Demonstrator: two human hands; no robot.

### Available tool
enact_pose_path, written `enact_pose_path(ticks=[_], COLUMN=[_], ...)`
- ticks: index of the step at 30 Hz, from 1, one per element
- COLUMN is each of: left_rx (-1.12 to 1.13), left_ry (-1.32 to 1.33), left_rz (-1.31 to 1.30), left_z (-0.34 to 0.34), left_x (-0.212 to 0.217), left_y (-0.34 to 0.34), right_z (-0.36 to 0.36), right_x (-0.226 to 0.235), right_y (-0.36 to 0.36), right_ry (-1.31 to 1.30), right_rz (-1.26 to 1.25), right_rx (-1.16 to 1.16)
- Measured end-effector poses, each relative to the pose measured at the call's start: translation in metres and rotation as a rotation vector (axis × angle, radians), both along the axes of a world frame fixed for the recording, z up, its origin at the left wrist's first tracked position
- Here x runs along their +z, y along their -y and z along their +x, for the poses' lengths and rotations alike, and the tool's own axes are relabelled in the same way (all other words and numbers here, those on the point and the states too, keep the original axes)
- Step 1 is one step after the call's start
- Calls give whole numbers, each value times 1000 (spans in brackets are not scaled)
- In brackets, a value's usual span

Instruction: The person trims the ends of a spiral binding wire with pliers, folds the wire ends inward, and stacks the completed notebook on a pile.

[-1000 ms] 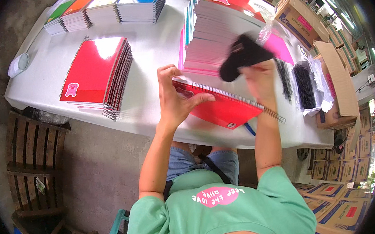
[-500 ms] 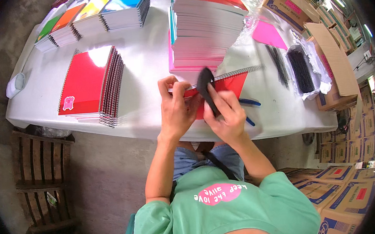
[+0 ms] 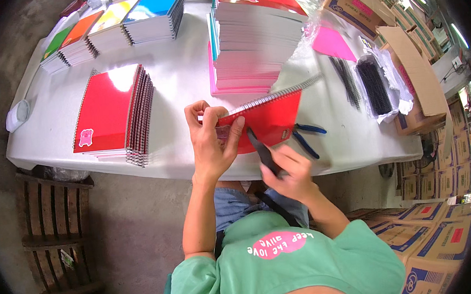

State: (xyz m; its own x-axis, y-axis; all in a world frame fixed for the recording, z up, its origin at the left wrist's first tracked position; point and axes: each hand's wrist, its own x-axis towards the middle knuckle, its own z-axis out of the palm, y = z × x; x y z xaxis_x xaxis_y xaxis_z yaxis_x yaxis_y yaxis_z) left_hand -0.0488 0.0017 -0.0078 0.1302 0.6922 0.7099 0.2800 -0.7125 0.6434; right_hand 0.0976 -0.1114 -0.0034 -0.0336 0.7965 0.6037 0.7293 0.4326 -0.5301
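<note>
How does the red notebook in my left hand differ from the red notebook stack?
The held notebook looks single, while the notebook stack holds several. The held notebook is angled in your left hand; the notebook stack lies flat on the table. Both show red covers and spiral coils.

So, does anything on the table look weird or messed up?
Yes: the coil on the red notebook in the left hand sticks out well past the cover's right edge, so it looks too long for the notebook. I can't see anything spilled.
</note>
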Motion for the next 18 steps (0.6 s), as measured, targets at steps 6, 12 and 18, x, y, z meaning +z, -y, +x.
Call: enact_pose_path(ticks=[6, 12, 18], left_rx=[-279, -250, -320], left_ry=[122, 132, 190], left_rz=[-10, -17, -25], left_z=[-20, -13, -3], left_x=[-21, -27, -31], left_y=[-19, -19, -27], right_z=[92, 75, 53], right_x=[83, 66, 43], right_y=[26, -50, -60], right_ry=[-766, -634, -784], right_rz=[32, -426, -376], right_rx=[244, 688, 640])
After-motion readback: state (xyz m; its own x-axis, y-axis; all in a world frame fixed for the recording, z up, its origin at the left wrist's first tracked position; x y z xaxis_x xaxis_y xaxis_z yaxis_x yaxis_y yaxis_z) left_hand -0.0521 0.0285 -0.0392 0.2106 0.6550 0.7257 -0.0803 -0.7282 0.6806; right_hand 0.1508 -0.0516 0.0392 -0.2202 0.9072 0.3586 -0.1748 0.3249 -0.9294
